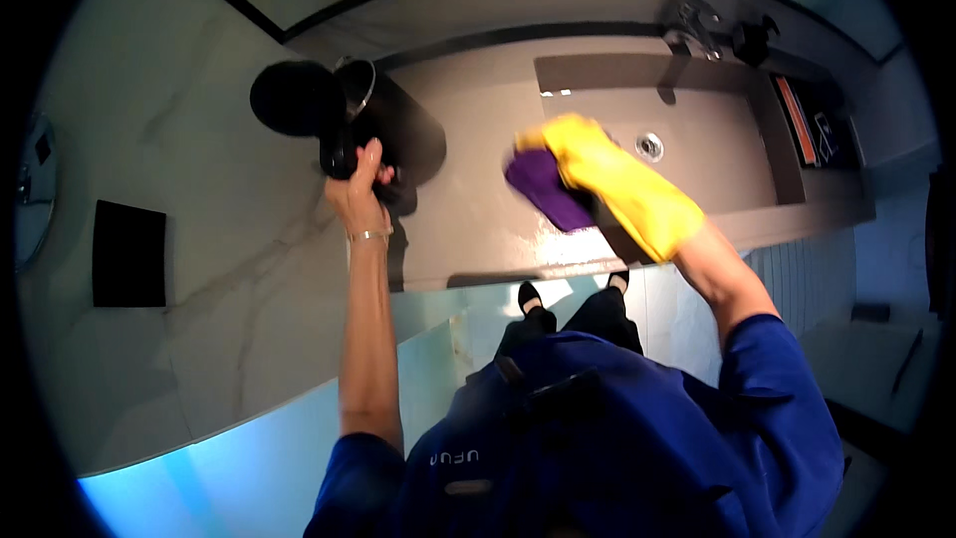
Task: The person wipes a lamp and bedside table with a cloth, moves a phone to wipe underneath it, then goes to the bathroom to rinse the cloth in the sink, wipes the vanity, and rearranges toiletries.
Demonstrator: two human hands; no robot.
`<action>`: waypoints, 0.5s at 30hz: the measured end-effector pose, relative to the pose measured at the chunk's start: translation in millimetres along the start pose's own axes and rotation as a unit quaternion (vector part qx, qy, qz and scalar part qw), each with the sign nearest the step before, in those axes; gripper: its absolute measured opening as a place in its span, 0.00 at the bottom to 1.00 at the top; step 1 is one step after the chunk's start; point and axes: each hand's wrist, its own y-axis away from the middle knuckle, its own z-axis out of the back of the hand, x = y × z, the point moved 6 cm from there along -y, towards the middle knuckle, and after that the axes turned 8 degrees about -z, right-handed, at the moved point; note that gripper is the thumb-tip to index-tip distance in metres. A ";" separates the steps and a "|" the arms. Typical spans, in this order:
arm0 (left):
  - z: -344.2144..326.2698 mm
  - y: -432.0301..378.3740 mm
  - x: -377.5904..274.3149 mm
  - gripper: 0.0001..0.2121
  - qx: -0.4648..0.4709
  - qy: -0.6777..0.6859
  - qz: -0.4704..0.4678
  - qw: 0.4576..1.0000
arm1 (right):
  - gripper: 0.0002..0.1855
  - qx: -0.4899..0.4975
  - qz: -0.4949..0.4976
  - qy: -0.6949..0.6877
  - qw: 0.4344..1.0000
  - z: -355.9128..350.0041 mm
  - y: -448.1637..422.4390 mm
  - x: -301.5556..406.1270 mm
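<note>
My bare left hand (360, 194), with a bracelet at the wrist, grips the side of a black cylindrical container (407, 127) at the left end of the washbasin counter (463, 239). The container leans, and its round black lid (295, 99) hangs open to the left. A yellow rubber glove covers my right hand (590, 157), which is blurred. It presses a purple cloth (549, 190) onto the counter, left of the sunken basin (709, 134). Under the cloth the surface shines as if wet. The glove hides part of the cloth.
A chrome faucet (693, 28) and a black soap dispenser (754, 39) stand behind the basin. At the right end lies a dark tray (829, 127) with an orange item. A marbled wall (246, 254) bounds the left side, bearing a black square plate (129, 254).
</note>
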 end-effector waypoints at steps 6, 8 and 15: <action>-24.0 -7.9 32.5 0.11 0.052 -0.046 -0.006 0.998 | 0.24 0.154 0.030 0.030 0.987 -64.2 34.7 101.6; -26.5 -2.9 34.9 0.11 0.038 -0.047 -0.019 0.998 | 0.24 0.188 0.017 0.016 0.982 -68.9 72.4 108.6; -40.8 7.9 30.2 0.11 0.084 -0.103 -0.009 0.991 | 0.29 0.081 -0.097 0.005 0.992 -6.9 159.3 30.7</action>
